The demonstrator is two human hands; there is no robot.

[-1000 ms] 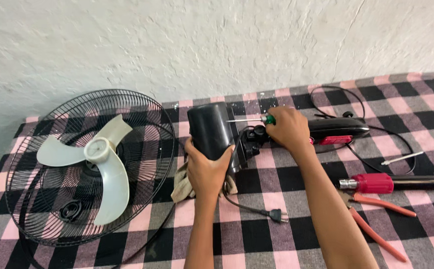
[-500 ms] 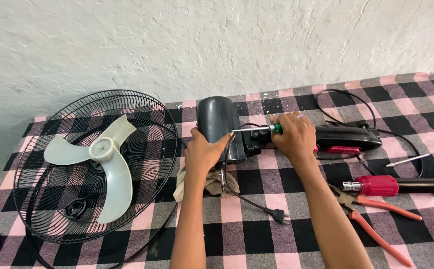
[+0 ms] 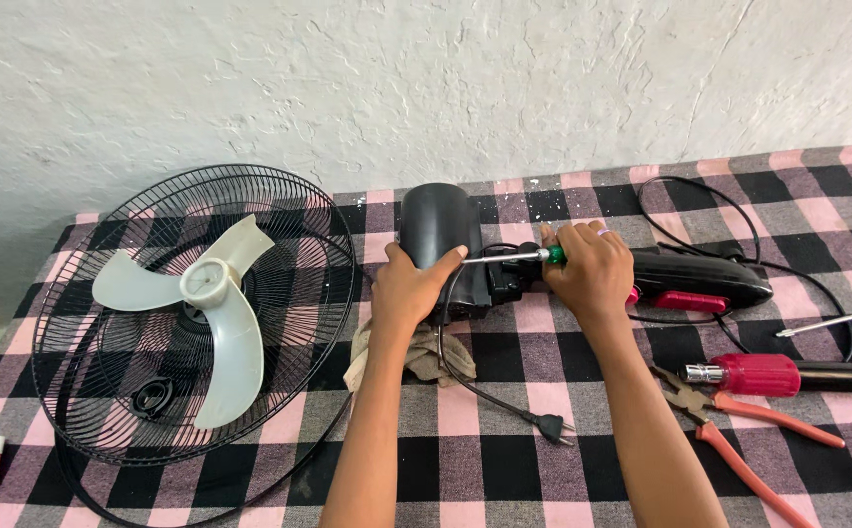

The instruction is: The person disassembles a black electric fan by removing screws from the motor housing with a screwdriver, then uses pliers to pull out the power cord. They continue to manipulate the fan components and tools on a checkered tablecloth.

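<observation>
Fan is well apart: grille (image 3: 103, 391) and blade (image 3: 213, 303) lie left on the checked table (image 3: 504, 469). My left hand (image 3: 408, 288) clamps the motor housing (image 3: 437, 230) mid-table; right hand (image 3: 592, 269) closed round the screwdriver (image 3: 509, 257), tip probably on a screw. Housing not yet open.

Hands (image 3: 408, 291) screwdriving (image 3: 507, 257) fan motor (image 3: 437, 227).

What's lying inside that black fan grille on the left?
Inside the black fan grille lies a pale three-bladed fan blade and, nearer its lower edge, a small black cap. The checked cloth shows through the wires; anything beneath the blade's hub is covered.
</observation>
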